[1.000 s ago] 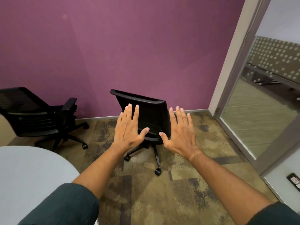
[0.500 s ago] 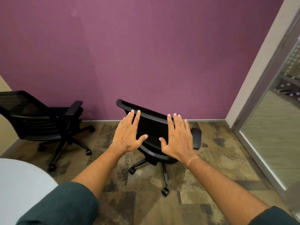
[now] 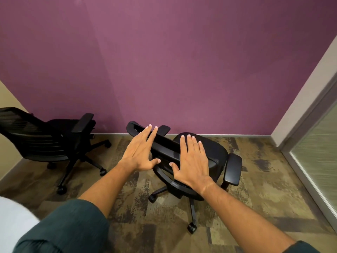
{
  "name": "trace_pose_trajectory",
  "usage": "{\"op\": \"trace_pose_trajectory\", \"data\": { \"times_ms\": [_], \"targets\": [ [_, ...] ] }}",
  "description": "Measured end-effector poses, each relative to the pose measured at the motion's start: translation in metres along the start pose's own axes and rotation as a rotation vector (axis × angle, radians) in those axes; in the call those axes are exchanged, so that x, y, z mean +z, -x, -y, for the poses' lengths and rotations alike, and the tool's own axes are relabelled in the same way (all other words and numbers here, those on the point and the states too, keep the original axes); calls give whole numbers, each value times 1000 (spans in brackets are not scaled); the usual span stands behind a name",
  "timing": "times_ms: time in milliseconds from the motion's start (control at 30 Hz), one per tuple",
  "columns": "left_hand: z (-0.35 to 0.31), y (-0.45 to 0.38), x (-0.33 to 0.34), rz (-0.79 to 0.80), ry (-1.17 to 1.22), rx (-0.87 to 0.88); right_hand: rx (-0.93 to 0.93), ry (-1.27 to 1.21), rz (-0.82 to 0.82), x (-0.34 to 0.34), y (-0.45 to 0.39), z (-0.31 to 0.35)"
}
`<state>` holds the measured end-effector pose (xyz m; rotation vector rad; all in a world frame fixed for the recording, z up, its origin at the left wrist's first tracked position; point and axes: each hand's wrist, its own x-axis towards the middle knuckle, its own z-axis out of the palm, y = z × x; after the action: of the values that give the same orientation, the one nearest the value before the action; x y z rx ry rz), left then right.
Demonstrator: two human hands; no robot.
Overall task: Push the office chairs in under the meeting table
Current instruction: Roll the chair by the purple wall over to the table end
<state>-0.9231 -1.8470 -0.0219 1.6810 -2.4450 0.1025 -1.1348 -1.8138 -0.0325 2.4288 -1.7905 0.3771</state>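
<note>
Black office chair point(image 3: 215, 154) — stands on the patterned carpet point(image 3: 255, 207) near the foot of the purple wall point(image 3: 164, 61), its backrest top rail point(image 3: 164, 143) turned toward the person, seat toward the wall, one armrest point(image 3: 233, 168) out on the right side of the chair.

Left hand point(image 3: 140, 152) — flat, fingers straight and together, laid over the left part of the chair's top rail; the grip is slack, curled round nothing. Whether the palm actually touches the rail cannot be told.

Right hand point(image 3: 193, 161) — flat likewise, fingers spread, over the right part of the same rail; nothing held.

Second black office chair point(image 3: 45, 141) — left of the first chair and well apart from it, also by the wall, backrest to the left.

Counter point(image 3: 12, 221) — a pale rounded edge only, left of and nearer than the first chair, beside the person's dark green sleeve point(image 3: 60, 230). Neither chair is under it.

Glass partition point(image 3: 317, 150) — right of the first chair, in a grey frame.
</note>
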Motion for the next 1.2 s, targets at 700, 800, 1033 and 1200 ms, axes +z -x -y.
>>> {"op": "trace_pose_trajectory", "data": {
  "times_ms": [700,800,1033,1200],
  "targets": [
    [91,-72,42,117,-4,71,207,79,187,33,-50,24],
    [92,-68,43,76,13,59,222,51,173,33,-52,27],
    [80,-57,45,28,41,12,171,72,134,34,-44,15],
    [56,-45,44,32,19,-63,119,44,117,32,-34,-4]
  ]
}}
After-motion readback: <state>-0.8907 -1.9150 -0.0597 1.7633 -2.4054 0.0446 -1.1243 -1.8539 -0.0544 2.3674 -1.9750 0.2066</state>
